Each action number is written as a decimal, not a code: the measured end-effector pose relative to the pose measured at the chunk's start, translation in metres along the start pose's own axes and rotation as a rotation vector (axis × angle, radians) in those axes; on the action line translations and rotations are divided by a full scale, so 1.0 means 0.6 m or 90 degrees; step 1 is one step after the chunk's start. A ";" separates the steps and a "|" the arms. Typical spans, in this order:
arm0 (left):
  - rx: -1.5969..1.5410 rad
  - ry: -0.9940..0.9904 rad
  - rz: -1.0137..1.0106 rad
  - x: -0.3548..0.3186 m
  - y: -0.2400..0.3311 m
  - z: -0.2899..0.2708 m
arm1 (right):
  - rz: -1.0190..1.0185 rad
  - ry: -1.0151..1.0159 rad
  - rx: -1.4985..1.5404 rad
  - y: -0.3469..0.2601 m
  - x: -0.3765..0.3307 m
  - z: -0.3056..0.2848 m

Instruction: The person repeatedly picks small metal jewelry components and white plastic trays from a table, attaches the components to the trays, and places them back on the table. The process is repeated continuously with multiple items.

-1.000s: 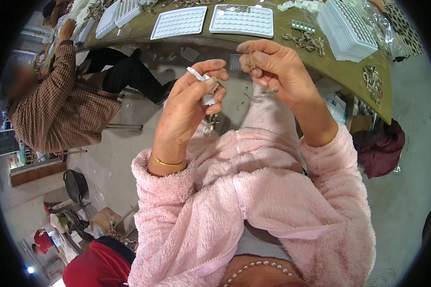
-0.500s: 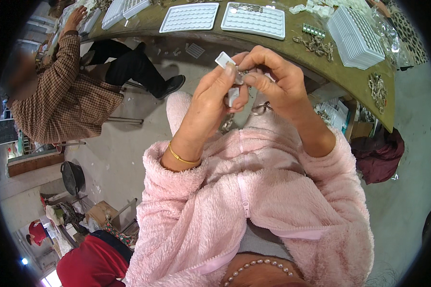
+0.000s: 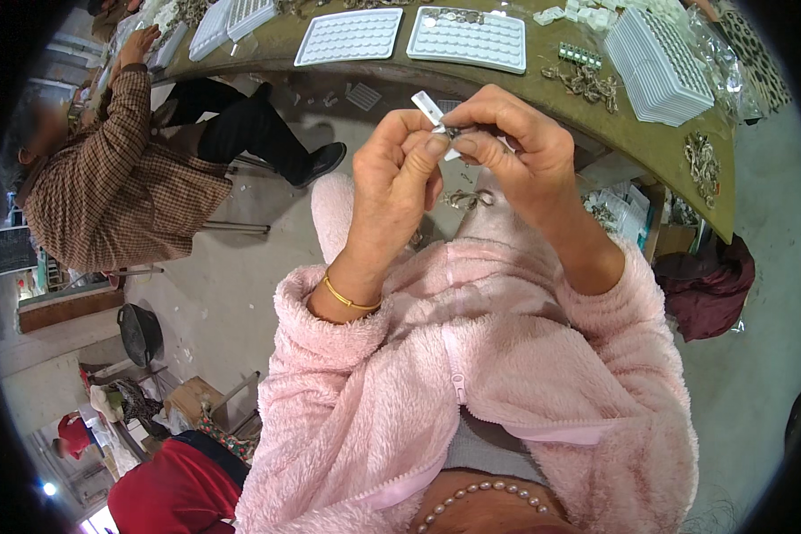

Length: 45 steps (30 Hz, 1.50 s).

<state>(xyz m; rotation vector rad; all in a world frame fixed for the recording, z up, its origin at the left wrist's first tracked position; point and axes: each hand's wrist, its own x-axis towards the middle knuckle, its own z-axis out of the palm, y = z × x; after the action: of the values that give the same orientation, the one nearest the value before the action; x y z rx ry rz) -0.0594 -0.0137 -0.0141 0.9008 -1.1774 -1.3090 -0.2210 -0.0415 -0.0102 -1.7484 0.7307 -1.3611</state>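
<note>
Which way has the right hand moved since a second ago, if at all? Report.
Yes: the right hand has moved a little lower in view, farther from the white tray ahead.

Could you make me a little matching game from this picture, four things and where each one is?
Things:
1. White plastic piece
2. Gold bangle
3. Stack of white trays
4. Bead necklace

Places:
A. On the green-topped table, toward its right end
B. Around the neck, at the picture's bottom edge
C. At the fingertips, where the left hand and right hand meet
D. Around the left wrist

Right pairs: 1-C, 2-D, 3-A, 4-B
</note>
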 end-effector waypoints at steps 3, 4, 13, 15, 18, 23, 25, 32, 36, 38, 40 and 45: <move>0.019 0.011 0.026 0.001 -0.005 -0.004 | 0.060 0.002 0.080 -0.008 -0.004 0.001; 0.031 0.004 0.042 0.001 -0.007 -0.005 | 0.098 0.002 0.109 -0.010 -0.006 -0.001; 0.278 -0.002 0.213 0.003 -0.002 -0.013 | 0.038 -0.097 -0.044 -0.028 0.001 -0.015; 0.425 0.035 0.290 0.003 -0.002 -0.013 | -0.085 -0.091 -0.223 -0.032 0.000 -0.009; 0.574 0.043 0.356 0.007 -0.005 -0.017 | -0.145 -0.097 -0.374 -0.036 -0.006 0.006; 0.360 0.000 0.296 0.012 -0.003 -0.024 | -0.116 -0.027 -0.316 -0.022 0.000 0.011; 0.159 0.003 0.176 0.008 0.002 -0.020 | -0.131 0.066 -0.212 -0.012 0.011 0.008; -0.003 0.025 0.055 -0.011 0.026 -0.008 | 0.030 0.021 -0.168 -0.019 -0.008 0.000; -0.055 0.020 -0.013 -0.011 0.031 -0.012 | -0.087 0.040 -0.179 -0.017 -0.006 0.003; -0.111 0.004 -0.034 -0.011 0.030 -0.014 | -0.123 0.040 -0.181 -0.015 -0.003 0.001; -0.053 0.012 0.015 -0.011 0.025 -0.012 | -0.157 0.042 -0.208 -0.013 0.001 -0.001; 0.302 0.049 0.293 -0.004 0.005 -0.001 | -0.178 0.067 -0.320 -0.017 0.001 -0.006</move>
<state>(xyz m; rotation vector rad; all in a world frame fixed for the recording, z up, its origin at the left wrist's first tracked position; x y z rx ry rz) -0.0579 -0.0112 -0.0116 0.9283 -1.5546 -0.6284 -0.2246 -0.0376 -0.0008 -2.2514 0.9778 -1.5583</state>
